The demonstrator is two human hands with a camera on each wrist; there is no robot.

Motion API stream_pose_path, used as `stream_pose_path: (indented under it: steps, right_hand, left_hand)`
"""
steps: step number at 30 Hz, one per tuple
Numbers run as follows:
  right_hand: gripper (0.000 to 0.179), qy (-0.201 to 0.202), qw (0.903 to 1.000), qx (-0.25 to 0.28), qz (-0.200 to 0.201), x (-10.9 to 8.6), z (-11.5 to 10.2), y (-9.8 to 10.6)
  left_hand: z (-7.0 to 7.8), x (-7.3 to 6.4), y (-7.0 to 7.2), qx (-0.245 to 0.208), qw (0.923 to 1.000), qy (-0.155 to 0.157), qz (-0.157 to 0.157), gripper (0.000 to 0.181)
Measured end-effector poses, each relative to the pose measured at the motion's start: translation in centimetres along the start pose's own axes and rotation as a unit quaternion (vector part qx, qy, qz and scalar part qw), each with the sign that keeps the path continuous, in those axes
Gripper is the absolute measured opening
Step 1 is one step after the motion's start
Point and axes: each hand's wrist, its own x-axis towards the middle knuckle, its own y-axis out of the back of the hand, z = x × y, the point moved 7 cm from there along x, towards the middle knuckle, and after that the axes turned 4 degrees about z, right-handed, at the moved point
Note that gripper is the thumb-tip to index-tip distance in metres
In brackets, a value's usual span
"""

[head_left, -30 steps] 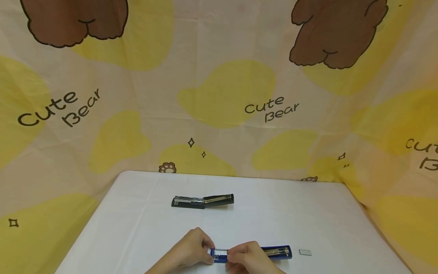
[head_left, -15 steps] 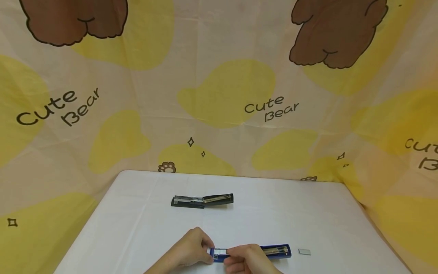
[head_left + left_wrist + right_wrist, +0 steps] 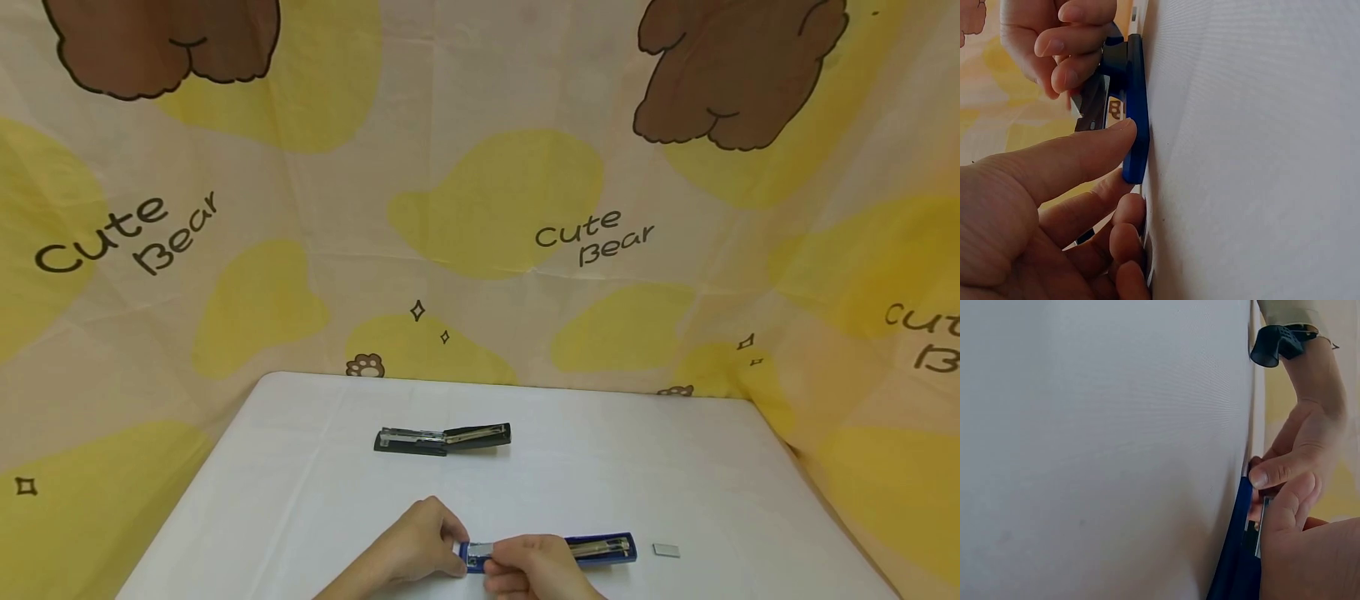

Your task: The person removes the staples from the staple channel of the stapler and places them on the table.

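An opened-out blue stapler point(image 3: 602, 548) lies on the table with its lid folded back to the right. My left hand point(image 3: 422, 537) pinches its left end; in the left wrist view the thumb point(image 3: 1100, 149) presses the side of the blue base point(image 3: 1137, 112). Over the metal staple channel, my right hand point(image 3: 536, 565) pinches a small silvery strip of staples point(image 3: 482, 550) between thumb and forefinger, its other fingers curled. The fingers hide much of the strip and the stapler's middle. In the right wrist view, both hands meet at the channel point(image 3: 1263, 528).
A black stapler point(image 3: 411, 442), also opened out, lies farther back on the white table point(image 3: 600, 467). Another short strip of staples point(image 3: 666, 550) lies right of the blue stapler. A bear-patterned cloth point(image 3: 495, 208) hangs behind the table.
My right hand has moved slightly left along the blue stapler, and the silvery strip shows more plainly over the channel. My left hand keeps its grip on the stapler's end.
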Motion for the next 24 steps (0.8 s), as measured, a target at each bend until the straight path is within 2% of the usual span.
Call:
stream_pose_path:
  steps: [14, 24]
  right_hand:
    - [0.016, 0.013, 0.9999, -0.006, -0.001, -0.12, -0.29, -0.8]
    - [0.021, 0.002, 0.9999, -0.011, 0.002, -0.82, -0.93, -0.01]
  left_hand:
    - [0.15, 0.05, 0.0, -0.001, 1.0, -0.007, -0.007, 0.023]
    - [-0.14, 0.14, 0.02, 0.015, 0.9999, 0.002, -0.005, 0.023]
